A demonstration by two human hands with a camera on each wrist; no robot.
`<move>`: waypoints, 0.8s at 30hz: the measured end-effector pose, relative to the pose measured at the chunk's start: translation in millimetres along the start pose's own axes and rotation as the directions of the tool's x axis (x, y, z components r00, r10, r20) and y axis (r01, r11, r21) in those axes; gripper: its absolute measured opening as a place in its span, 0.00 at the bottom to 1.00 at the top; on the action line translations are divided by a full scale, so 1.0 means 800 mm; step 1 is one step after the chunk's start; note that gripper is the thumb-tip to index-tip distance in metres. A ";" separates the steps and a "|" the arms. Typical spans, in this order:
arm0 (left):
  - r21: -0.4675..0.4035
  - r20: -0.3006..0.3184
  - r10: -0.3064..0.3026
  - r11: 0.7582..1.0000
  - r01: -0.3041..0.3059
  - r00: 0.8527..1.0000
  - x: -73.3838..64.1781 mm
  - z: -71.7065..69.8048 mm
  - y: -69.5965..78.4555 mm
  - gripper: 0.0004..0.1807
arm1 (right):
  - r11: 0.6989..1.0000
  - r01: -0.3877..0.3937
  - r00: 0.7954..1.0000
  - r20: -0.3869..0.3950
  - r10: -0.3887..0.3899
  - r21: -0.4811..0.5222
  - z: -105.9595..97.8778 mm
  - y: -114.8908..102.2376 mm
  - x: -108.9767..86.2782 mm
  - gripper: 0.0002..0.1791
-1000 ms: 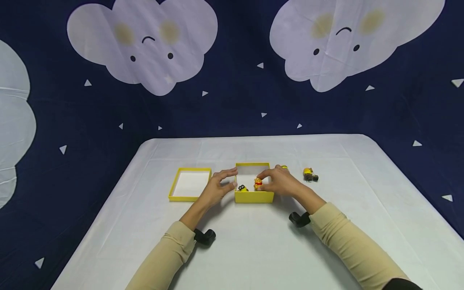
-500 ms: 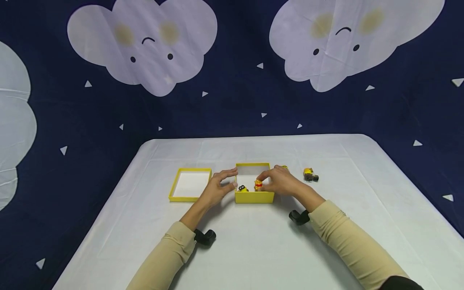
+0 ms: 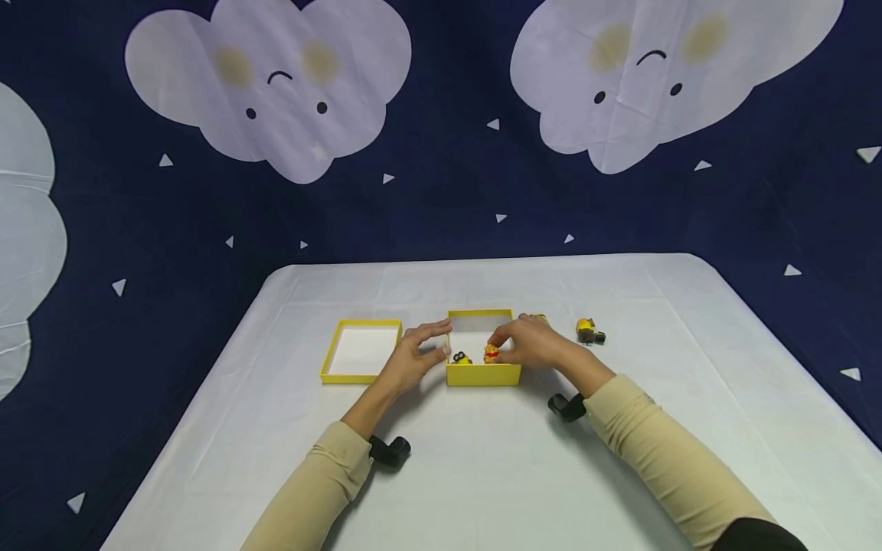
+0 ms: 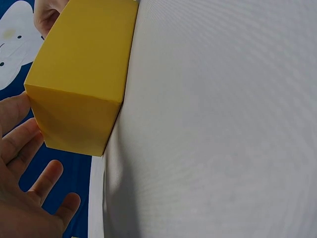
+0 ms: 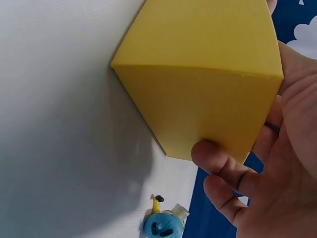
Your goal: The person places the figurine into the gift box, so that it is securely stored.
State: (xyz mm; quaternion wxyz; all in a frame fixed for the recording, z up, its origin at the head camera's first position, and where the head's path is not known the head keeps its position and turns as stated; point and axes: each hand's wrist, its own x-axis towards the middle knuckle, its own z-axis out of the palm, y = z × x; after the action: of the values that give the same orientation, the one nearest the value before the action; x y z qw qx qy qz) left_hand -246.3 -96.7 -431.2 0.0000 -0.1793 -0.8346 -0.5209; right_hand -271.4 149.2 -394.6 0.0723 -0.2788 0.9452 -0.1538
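Note:
A yellow box (image 3: pixel 484 375) with a white inside stands uncovered on the white-covered table. My right hand (image 3: pixel 540 342) reaches over its right wall and pinches a small red-and-yellow toy figurine (image 3: pixel 491 353) low inside. In the right wrist view the box wall hides that figurine, and some fingertips (image 5: pixel 210 156) lie against the outside of the box. At the left wall my left hand (image 3: pixel 413 356) touches the box's edge with nearly straight fingers; its other fingers spread free in the left wrist view. A yellow figurine with black goggles (image 3: pixel 462 358) lies in the box's front left corner.
Left of the box lies its shallow yellow-rimmed lid (image 3: pixel 360 352), white inside facing up. A yellow-and-brown toy (image 3: pixel 586 331) stands to the right. Another yellow toy (image 3: pixel 541 317) is mostly hidden behind my right hand. A dark blue cloud-patterned backdrop (image 3: pixel 455 214) hangs behind the table.
The figurine in my right hand has sunk slightly lower into the box and now tilts more. My left hand, the lid and the other toys have stayed put.

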 end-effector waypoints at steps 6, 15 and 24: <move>-0.005 0.004 0.004 1.000 -0.004 1.000 0.000 0.000 0.000 0.23 | 1.000 0.009 1.000 0.013 -0.009 -0.024 0.000 0.002 0.002 0.13; 0.017 0.004 0.000 1.000 0.000 1.000 0.001 0.001 -0.001 0.23 | 0.999 -0.001 0.998 0.058 0.002 -0.033 -0.003 0.000 0.005 0.12; 0.005 0.004 -0.003 1.000 0.003 1.000 0.001 0.001 0.000 0.23 | 0.996 -0.008 0.997 0.080 0.015 -0.090 -0.003 -0.003 0.006 0.14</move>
State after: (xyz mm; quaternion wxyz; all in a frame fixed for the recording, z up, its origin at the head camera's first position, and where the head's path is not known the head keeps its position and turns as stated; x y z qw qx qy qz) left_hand -246.7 -95.9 -431.5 -0.0020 -0.1791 -0.8362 -0.5184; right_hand -275.0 145.1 -391.7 0.0987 -0.2823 0.9490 -0.0997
